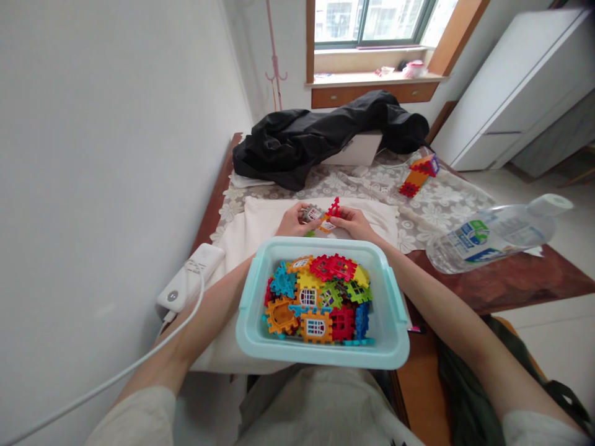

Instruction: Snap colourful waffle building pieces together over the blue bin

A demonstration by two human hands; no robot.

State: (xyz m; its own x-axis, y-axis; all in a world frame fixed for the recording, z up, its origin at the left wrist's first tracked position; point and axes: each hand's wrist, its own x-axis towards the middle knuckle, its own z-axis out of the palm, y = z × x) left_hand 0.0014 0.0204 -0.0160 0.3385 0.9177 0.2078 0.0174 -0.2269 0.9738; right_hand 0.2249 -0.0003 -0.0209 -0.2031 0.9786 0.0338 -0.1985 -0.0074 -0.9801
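At the far left a white power strip (pixel 189 277) lies on the bench (pixel 511 282) by the wall. The left hand (pixel 292 222) has its fingers clamped on a grey window block (pixel 312 214), just past the far rim of the pale blue tub (pixel 395 316) of loose blocks. The right hand (pixel 356 223) pinches a red toothed piece (pixel 333 209), touching the grey one. To mate them cleanly, I judge the teeth should line up square before pressing, both hands braced on the white cloth (pixel 260 214). Further right lie a small built block model (pixel 419 173) and a clear bottle (pixel 497 234) on its side.
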